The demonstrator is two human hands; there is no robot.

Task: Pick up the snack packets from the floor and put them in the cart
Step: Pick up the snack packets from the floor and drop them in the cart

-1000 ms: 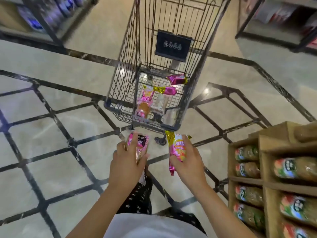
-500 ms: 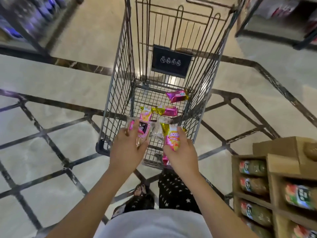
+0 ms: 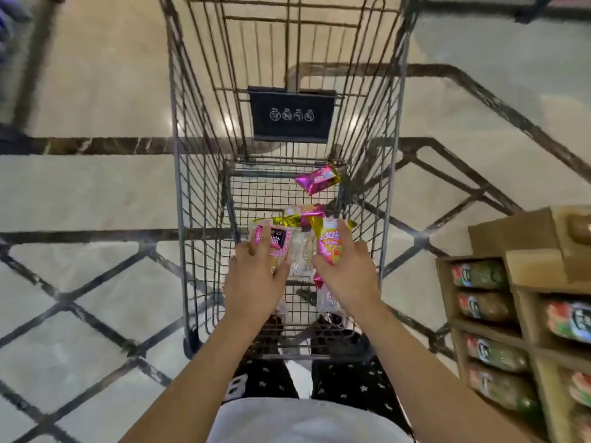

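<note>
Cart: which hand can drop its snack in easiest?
Left hand, barely. Both hold packets over the cart, but the left sits nearer its middle; the right hand is close to its side.

At the right edge we see a wooden shelf unit (image 3: 537,266) with open compartments stacked in two columns. The compartments hold bagged goods (image 3: 479,274) lying on their sides, labelled in green, red and white; the print is too blurred for us to read. On top of the unit sits a brownish rounded item (image 3: 580,228), cut off by the frame. We also make out a dark-framed rack (image 3: 524,16) at the top right and blurred bluish goods (image 3: 6,20) at the top left.
</note>
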